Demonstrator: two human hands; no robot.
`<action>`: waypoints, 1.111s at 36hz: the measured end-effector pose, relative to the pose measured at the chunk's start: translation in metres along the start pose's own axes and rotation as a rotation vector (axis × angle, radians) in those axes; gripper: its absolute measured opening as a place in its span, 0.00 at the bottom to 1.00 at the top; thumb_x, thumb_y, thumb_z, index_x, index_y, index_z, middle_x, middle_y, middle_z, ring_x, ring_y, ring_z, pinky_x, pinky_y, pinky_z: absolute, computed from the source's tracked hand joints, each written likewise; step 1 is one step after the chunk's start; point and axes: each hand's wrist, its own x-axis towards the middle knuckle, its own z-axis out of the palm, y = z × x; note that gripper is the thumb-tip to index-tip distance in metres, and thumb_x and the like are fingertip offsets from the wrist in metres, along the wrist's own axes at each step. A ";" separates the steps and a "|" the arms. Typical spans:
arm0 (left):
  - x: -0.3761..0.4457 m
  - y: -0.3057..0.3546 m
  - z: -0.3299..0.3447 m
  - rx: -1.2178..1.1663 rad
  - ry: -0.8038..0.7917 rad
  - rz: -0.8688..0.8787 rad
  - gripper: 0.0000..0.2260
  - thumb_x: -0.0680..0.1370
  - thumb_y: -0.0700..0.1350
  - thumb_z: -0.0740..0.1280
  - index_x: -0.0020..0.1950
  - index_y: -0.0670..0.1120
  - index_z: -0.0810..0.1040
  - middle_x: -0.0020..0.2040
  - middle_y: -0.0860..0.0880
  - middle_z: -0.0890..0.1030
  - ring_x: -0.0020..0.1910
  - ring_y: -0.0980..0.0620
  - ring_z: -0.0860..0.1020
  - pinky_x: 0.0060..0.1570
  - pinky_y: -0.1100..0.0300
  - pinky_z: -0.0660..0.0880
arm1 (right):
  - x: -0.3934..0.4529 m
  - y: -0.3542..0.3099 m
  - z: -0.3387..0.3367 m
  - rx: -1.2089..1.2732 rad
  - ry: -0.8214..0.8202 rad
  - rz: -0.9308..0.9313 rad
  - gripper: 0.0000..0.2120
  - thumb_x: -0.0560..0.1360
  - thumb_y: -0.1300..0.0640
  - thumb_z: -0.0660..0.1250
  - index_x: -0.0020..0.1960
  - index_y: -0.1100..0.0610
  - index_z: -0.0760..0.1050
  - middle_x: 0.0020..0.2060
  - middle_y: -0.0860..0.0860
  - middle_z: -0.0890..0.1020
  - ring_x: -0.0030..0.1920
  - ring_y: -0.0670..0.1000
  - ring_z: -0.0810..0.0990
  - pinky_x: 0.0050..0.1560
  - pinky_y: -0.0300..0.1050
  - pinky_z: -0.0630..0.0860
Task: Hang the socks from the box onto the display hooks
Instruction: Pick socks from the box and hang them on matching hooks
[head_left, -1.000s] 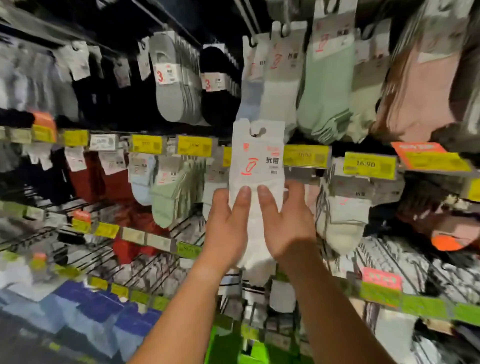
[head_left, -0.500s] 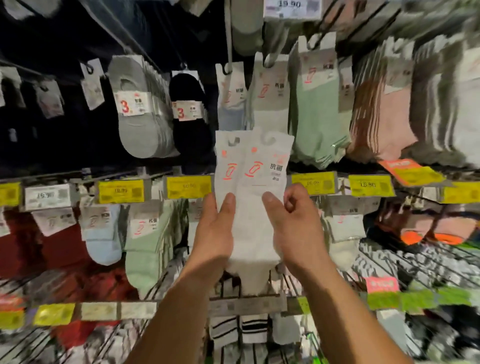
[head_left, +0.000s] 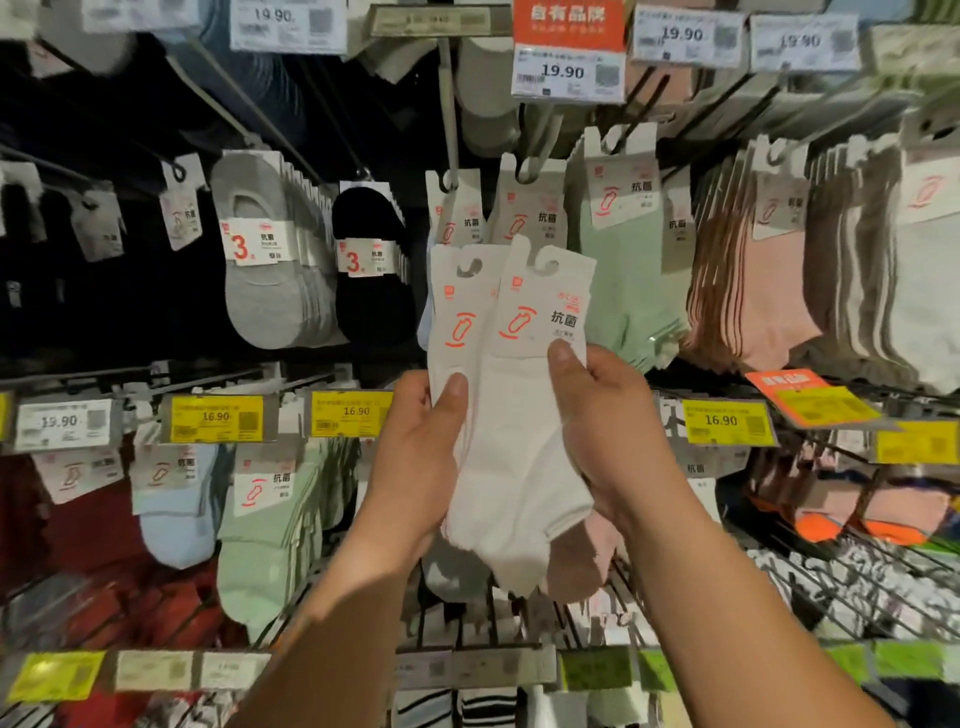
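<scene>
Both hands are holding two white ankle-sock packs fanned apart at frame centre, in front of the rack. Left hand is gripping the left pack, thumb pressing its front; right hand is pinching the right pack, thumb on its card label. Display hook is sitting above, upper centre, carrying similar white packs

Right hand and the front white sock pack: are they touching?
Touching. The head view shows the right hand gripping the front white sock pack, its thumb pressed on the card label's lower edge.
</scene>
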 end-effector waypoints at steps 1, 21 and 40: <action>0.001 0.002 0.001 -0.001 0.010 0.012 0.06 0.83 0.47 0.64 0.55 0.45 0.76 0.51 0.48 0.85 0.52 0.49 0.84 0.56 0.45 0.78 | 0.002 -0.005 -0.003 -0.011 -0.008 0.013 0.11 0.82 0.52 0.63 0.50 0.57 0.80 0.40 0.47 0.85 0.38 0.41 0.82 0.40 0.35 0.78; 0.014 0.005 0.005 0.028 0.104 0.025 0.04 0.83 0.47 0.64 0.51 0.48 0.75 0.44 0.54 0.85 0.40 0.59 0.83 0.38 0.63 0.80 | 0.088 -0.091 -0.018 -0.146 -0.042 -0.126 0.13 0.79 0.47 0.62 0.49 0.56 0.78 0.37 0.48 0.84 0.35 0.48 0.81 0.38 0.42 0.77; 0.017 0.007 -0.008 0.015 0.122 0.016 0.04 0.83 0.47 0.64 0.51 0.48 0.76 0.42 0.56 0.86 0.41 0.60 0.84 0.35 0.65 0.80 | 0.101 -0.095 -0.023 -0.272 -0.088 -0.151 0.14 0.78 0.48 0.63 0.49 0.58 0.80 0.42 0.53 0.85 0.43 0.55 0.84 0.50 0.51 0.83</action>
